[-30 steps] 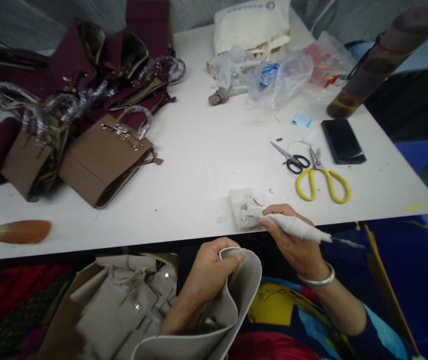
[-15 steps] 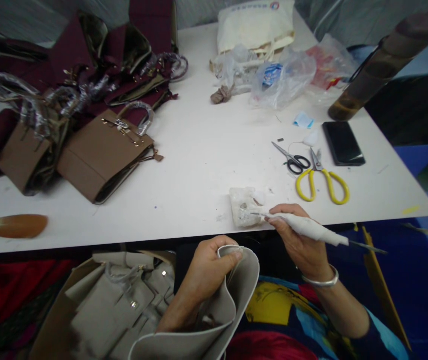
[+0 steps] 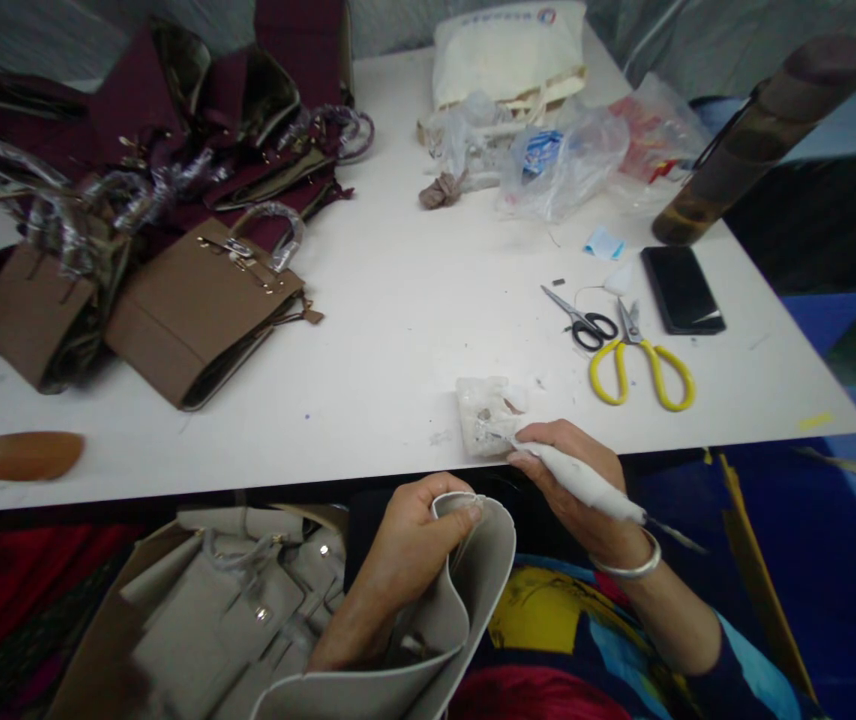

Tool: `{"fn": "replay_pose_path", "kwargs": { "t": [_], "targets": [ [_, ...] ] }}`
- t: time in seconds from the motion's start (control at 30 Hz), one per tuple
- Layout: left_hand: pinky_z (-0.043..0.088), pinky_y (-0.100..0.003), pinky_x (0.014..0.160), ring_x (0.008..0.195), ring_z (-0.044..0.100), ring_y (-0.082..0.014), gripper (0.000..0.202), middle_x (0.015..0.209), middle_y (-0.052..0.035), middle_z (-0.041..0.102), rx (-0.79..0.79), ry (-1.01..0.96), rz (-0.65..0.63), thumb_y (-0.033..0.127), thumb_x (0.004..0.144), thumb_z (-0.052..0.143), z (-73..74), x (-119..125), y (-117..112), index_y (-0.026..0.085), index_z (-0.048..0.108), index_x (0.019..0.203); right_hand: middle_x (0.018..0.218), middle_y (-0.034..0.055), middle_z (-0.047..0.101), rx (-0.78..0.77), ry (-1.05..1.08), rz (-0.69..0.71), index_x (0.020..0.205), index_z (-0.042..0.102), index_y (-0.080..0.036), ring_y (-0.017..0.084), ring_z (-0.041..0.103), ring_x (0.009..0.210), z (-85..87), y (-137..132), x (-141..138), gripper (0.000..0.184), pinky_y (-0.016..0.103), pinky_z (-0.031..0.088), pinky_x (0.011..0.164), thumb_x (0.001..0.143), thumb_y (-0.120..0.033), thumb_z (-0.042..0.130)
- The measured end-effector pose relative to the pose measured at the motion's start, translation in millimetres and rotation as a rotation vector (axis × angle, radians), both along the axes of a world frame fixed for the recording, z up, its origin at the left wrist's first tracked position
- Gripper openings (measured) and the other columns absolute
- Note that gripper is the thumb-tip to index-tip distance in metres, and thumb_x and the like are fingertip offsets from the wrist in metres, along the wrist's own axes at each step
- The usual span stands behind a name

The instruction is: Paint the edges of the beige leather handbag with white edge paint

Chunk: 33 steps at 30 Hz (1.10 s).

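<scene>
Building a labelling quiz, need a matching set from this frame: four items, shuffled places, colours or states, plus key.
Column one
1. left hand
2. right hand
3. phone
4. larger scissors

Column two
A. yellow-handled
B. holding white-wrapped tool
C. dark-screened, lying on table
D. gripping edge of grey bag

Pairs: 1-D, 2-B, 3-C, 4-A

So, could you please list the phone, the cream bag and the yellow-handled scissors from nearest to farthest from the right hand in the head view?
From the right hand:
1. Yellow-handled scissors, just beyond it on the table.
2. Phone, farther back and to the right.
3. Cream bag, near the far edge.
</scene>
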State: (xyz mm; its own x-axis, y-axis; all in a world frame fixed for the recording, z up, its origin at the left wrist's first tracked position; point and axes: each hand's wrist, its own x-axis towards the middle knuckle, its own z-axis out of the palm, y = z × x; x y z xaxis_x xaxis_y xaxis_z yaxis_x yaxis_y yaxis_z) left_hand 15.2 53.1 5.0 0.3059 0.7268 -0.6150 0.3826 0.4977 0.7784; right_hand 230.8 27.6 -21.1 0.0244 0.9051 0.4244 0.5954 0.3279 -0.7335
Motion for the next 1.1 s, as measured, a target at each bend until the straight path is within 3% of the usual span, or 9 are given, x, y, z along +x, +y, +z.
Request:
{"fn": "replay_pose_path", "kwargs": {
  "t": [0.13,0.37,0.9,1.0,1.1],
  "targets": [
    [0.037,-0.027,0.062,0.064,0.047,-0.0141,0.026,0.068,0.0008,0.057,-0.005,-0.008,-0.002,0.039,0.075,0.069,1.5,0,0,0.014,0.07,0.082,0.092,0.0048,0.074,0.079,-0.054,0.039,0.109,0.067,-0.02,0.019,0.069,0.082,0.0,3,-1,0.013,0.032,0.056,0.076,0.098,-0.022,0.073],
    [0.039,-0.027,0.063,0.065,0.049,-0.0149,0.026,0.069,-0.0002,0.06,0.024,0.012,-0.009,0.039,0.076,0.069,2.7,1,1,0.014,0.071,0.083,0.095,0.0051,0.075,0.071,-0.082,-0.001,0.111,0.066,-0.02,0.018,0.07,0.084,-0.8,1,-1,0.016,0.032,0.056,0.078,0.097,-0.019,0.073],
    [0.041,-0.027,0.063,0.067,0.052,-0.0156,0.023,0.071,-0.0012,0.063,0.028,0.024,-0.025,0.036,0.075,0.07,5.1,1,0,0.014,0.072,0.081,0.096,0.0026,0.076,-0.035,0.127,-0.09,0.104,0.07,-0.023,0.017,0.071,0.085,7.0,-6,-2,0.01,0.029,0.055,0.082,0.096,-0.026,0.075],
    [0.041,-0.026,0.063,0.066,0.051,-0.0151,0.024,0.069,-0.0006,0.062,0.025,0.045,-0.043,0.036,0.075,0.07,7.5,1,1,0.013,0.073,0.082,0.088,0.0014,0.075,-0.169,0.305,-0.107,0.1,0.07,-0.023,0.016,0.07,0.078,9.4,-14,-1,0.008,0.028,0.053,0.075,0.099,-0.031,0.071],
    [0.039,-0.026,0.061,0.064,0.05,-0.0142,0.023,0.069,0.0002,0.062,0.015,0.03,-0.072,0.036,0.076,0.07,8.6,1,0,0.014,0.073,0.082,0.077,0.0005,0.073,-0.379,0.567,0.027,0.097,0.069,-0.022,0.015,0.068,0.069,8.9,-18,-4,0.018,0.027,0.051,0.065,0.102,-0.039,0.065]
  ]
}}
